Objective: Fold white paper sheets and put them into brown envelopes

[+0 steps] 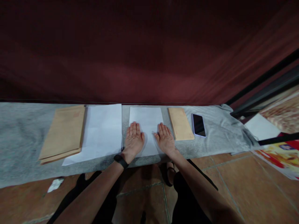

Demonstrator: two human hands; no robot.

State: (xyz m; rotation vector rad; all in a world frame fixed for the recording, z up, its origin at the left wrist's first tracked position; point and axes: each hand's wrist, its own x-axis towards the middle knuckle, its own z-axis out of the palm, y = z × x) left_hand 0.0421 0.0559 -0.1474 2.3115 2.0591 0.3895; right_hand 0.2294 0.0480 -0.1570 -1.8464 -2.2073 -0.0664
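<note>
A sheet of white paper (147, 115) lies flat in front of me on a grey cloth. My left hand (135, 137) rests palm down along its left edge, fingers stretched out and thumb turned inward. On the right edge lies my right hand (164, 137), also flat with its fingers extended. Bare paper shows between the two hands. To the left is a stack of white paper (104, 127), partly covered by a pile of large brown envelopes (65, 129). Close to the right of my right hand sits a pile of smaller brown envelopes (181, 123).
A phone (199, 125) with a dark screen lies right of the small envelopes. The grey cloth (221, 130) covers a narrow surface against a dark red curtain (140, 56). Crumpled white tissue (55, 184) is on the tiled floor (257, 186); dark bars stand at far right.
</note>
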